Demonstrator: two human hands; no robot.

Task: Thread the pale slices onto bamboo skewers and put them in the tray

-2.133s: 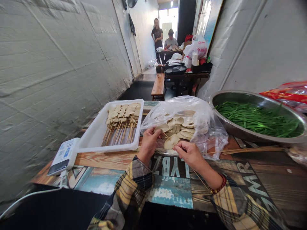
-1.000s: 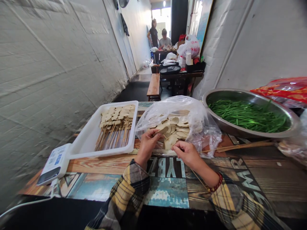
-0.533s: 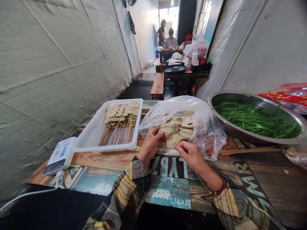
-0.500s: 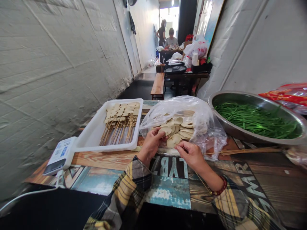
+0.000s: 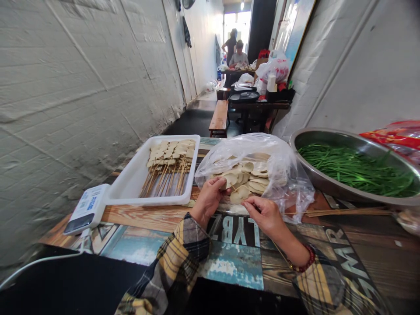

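My left hand (image 5: 209, 199) pinches a pale round slice (image 5: 229, 178) at the mouth of a clear plastic bag (image 5: 282, 175) full of such slices. Just to its right, my right hand (image 5: 266, 213) grips a thin bamboo skewer (image 5: 236, 191) whose tip points at that slice; the stick runs back under my wrist. Both hands rest at the table's near edge, fingers closed. A white tray (image 5: 131, 181) at the left holds several finished skewers (image 5: 169, 168) of slices.
A steel bowl (image 5: 315, 175) of green chives stands at the right, loose skewers (image 5: 348, 212) lying in front of it. A small scale (image 5: 85, 209) sits at the left table edge. Two people are at a far table (image 5: 259, 103), beside a bench (image 5: 220, 117).
My hands have stayed at the bag's mouth, working the skewer tip against the slice. The view shifted slightly; the standing person at the back turned away.
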